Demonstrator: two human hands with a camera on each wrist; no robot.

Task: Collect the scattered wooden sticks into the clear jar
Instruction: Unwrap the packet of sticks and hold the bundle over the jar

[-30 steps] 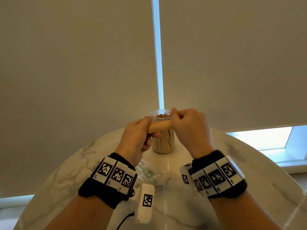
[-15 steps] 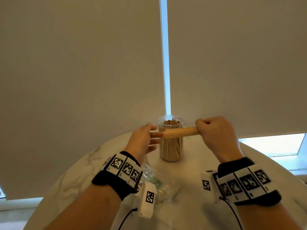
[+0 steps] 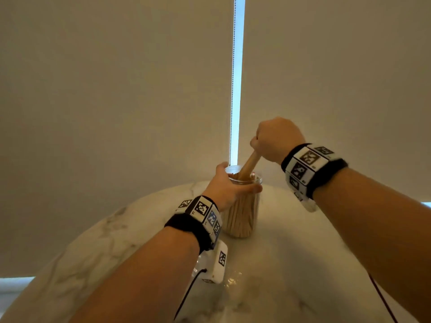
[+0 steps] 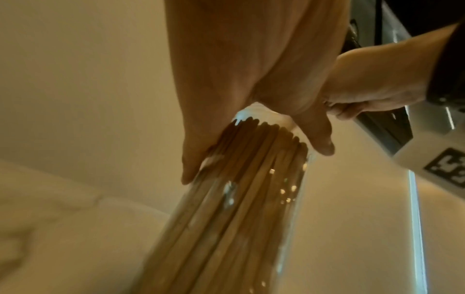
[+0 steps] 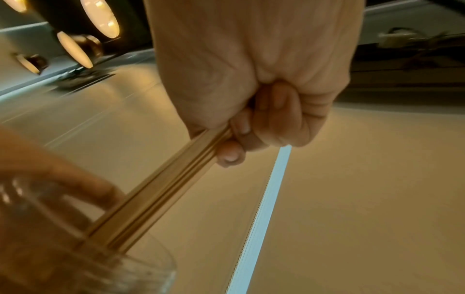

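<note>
Nearest the camera, two bare forearms reach out over a round marble table [image 3: 98, 259], each wrist wearing a black band with square black-and-white markers. A white sensor box [image 3: 215, 264] hangs under the left wrist, its dark cable trailing toward the table's near edge. Just beyond the box, something clear and crinkled lies on the marble; it looks like a plastic bag, though glare makes that hard to confirm.

Further out, the left hand [image 3: 229, 186] wraps the upper part of the clear jar [image 3: 242, 220], thumb on the near side below the rim and fingers curled round the far side. The left wrist view shows the same hold from below, thumb and fingers pressed to the jar wall on either side. The jar stands upright on the table near its far edge and is already packed almost full of wooden sticks [image 4: 226, 208] standing on end.

Above and slightly right of the jar, the right hand [image 3: 277, 138] is closed in a fist round the top of a bundle of sticks [image 3: 249, 165]. The bundle slants down to the left, its lower end inside the jar mouth among the sticks there. From the right wrist camera the fingers [image 5: 254, 127] fold tightly over the bundle.

Behind everything hang two pale roller blinds [image 3: 116, 89] with a narrow bright gap between them, and a bead chain [image 3: 232, 89] runs down that gap.
</note>
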